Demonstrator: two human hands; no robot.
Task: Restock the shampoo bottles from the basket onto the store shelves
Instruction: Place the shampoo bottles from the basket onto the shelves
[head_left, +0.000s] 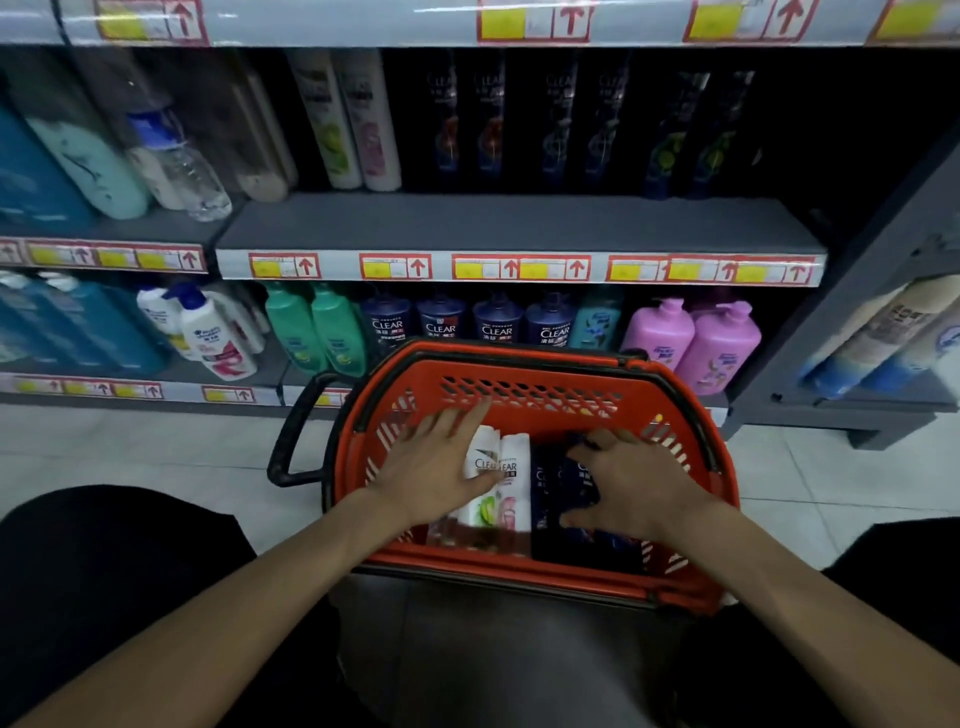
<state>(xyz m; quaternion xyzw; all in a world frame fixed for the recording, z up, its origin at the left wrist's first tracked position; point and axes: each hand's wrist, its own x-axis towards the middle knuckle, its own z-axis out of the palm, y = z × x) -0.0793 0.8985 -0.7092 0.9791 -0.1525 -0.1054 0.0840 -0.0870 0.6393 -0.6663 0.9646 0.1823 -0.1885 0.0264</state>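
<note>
Pick-up step: in the red basket (519, 397) on the near floor, the left grip (441, 467) lies spread on the white bottles (514, 467) and the right grip (639, 483) curls round a dark bottle (576, 486), which likely needs lifting next to the far middle shelf (519, 223).

- The basket (519, 356) in front of you is red plastic: its walls are a moulded lattice, its rim smooth with a faint shine.
- Its handle (291, 441) is black and matt.
- The white bottles (513, 460) inside are glossy plastic with shiny printed labels; the dark bottles (543, 496) gleam too.
- The shelf board (519, 223) looks like grey painted metal, matt.
- The price strip (519, 267) is shiny clear plastic over paper tags.
- The floor tiles (156, 447) are pale, smooth and slightly reflective.
</note>
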